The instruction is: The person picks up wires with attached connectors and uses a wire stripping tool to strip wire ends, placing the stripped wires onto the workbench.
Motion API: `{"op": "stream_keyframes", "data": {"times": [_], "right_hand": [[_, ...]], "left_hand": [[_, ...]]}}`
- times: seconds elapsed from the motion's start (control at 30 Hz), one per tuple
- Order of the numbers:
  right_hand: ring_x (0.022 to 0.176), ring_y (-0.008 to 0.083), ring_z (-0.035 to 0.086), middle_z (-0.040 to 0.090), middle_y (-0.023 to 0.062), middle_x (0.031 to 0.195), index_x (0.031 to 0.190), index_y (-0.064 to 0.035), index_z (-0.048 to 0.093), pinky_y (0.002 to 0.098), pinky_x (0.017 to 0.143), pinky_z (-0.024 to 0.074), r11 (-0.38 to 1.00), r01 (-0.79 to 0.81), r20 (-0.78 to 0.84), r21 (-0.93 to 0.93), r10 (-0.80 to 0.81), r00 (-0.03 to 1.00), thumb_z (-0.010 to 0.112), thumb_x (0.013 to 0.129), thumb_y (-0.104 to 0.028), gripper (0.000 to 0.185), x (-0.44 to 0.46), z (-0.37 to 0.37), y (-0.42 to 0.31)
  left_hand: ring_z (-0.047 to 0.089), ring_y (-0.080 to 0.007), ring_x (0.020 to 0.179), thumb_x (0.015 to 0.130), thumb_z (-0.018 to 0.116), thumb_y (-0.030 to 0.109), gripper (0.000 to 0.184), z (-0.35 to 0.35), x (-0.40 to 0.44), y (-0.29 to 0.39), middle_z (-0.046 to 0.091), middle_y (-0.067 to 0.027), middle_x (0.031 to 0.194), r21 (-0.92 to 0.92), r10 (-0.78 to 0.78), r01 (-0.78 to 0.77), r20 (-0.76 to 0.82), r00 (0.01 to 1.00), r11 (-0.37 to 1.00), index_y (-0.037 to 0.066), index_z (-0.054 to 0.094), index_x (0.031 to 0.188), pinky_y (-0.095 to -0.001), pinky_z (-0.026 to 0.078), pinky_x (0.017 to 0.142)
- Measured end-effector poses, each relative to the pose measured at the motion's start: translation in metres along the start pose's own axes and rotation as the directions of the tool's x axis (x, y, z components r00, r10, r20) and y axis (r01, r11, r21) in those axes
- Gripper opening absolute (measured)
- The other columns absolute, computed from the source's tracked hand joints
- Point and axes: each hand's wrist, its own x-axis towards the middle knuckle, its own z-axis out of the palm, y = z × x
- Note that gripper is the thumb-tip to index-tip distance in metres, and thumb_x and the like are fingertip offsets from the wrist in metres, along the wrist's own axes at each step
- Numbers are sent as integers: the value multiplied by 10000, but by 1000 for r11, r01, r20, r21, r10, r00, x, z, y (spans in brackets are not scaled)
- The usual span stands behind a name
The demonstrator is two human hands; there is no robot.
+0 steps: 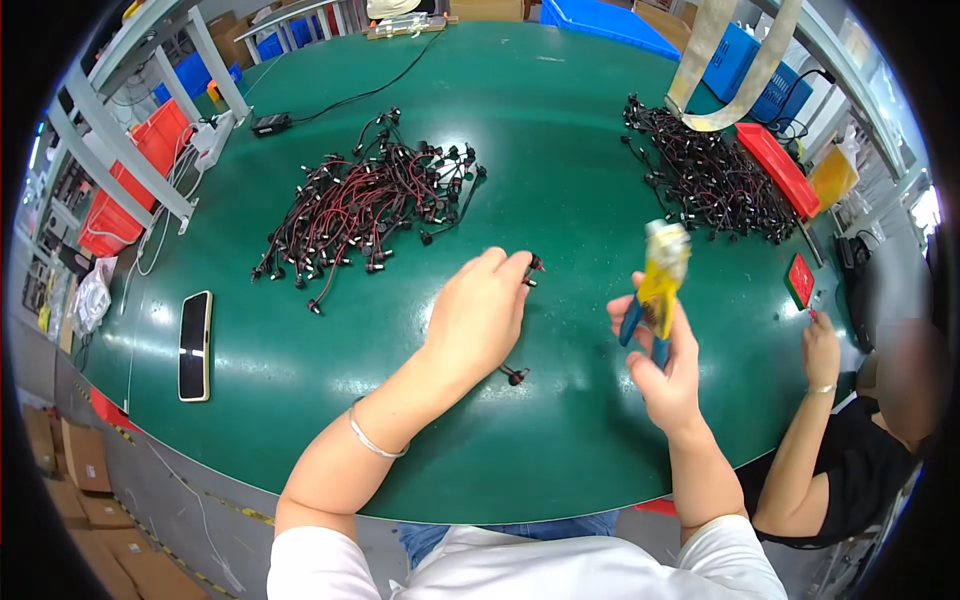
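Observation:
My left hand [480,305] is closed around a small black-and-red wired part [534,264], whose ends stick out at the fingertips. A black wire end [515,376] shows below that hand, over the green table. In my right hand [668,375] is a yellow pliers-like tool [660,275] with blue handles, its head pointing up and blurred. A tangled pile of black and red wired parts [365,200] lies beyond my left hand. Another dark pile [710,175] is at the back right.
The green table [560,120] carries a phone [195,345] at left, a black adapter [271,124] and a red tray [777,170] beside the right pile. A co-worker's hand [821,350] is at the right edge, near a red-and-green item [800,281].

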Motion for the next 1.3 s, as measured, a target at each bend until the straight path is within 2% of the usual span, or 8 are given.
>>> {"op": "stream_keyframes", "data": {"times": [0.07,0.17,0.27,0.37,0.6,0.93,1.03,1.3], "right_hand": [[1094,199,544,538,104,1205,1363,25,440,364,1004,400,997,-47,38,-67,50,998,532,698,20,671,-3,-2,0],[1137,214,529,542,106,1223,1351,-12,484,335,1036,363,959,20,204,-283,40,978,555,663,48,695,3,-2,-5],[1165,224,515,541,112,1231,1341,-37,509,325,1049,350,956,-25,200,-292,86,976,566,647,62,703,2,0,-6],[1182,233,506,541,116,1235,1340,-54,516,323,1057,343,952,-42,198,-304,106,974,573,641,67,711,2,-1,-5],[1199,240,496,537,115,1244,1363,-61,491,329,1071,330,954,-68,196,-292,130,972,571,647,67,732,1,-5,-5],[1256,206,446,504,106,1279,1404,-22,428,327,1123,254,977,-181,263,-112,205,943,553,645,95,778,1,-7,-4],[1270,202,434,496,105,1295,1408,-19,421,329,1130,246,975,-203,284,-88,220,933,545,643,101,783,2,-8,-4],[1318,208,406,463,111,1366,1411,-8,411,338,1145,237,972,-230,313,-50,233,921,532,641,107,788,3,-9,-4]], "left_hand": [[595,-299,762,794,639,6,272,-16,7,4,562,-126,835,-72,-10,6,-52,999,997,19,615,1065,-402,491,655],[579,-299,740,786,647,-9,272,-32,8,11,542,-124,811,-131,-5,-8,-99,995,991,6,617,1056,-403,479,637],[561,-279,694,770,666,-27,287,-35,6,18,521,-114,778,-183,17,-43,-143,990,982,-6,626,1053,-389,459,610],[502,-105,552,780,666,-97,326,-32,4,23,495,-49,731,-126,85,-112,-202,976,986,9,662,1089,-235,415,486],[487,-108,547,771,668,-107,340,-26,2,27,489,-49,722,-145,112,-143,-202,973,979,3,659,1093,-239,409,481],[479,-129,541,756,671,-112,347,-23,-1,33,503,-61,704,-121,173,-201,-211,962,972,9,667,1081,-259,387,469],[518,-248,648,724,679,-64,361,-24,-3,35,486,-92,751,-92,198,-214,-160,967,972,-23,629,1079,-362,448,585],[519,-251,653,730,674,-62,358,-24,-4,35,487,-96,755,-163,163,-183,-130,978,970,-20,627,1082,-361,442,586]]}}
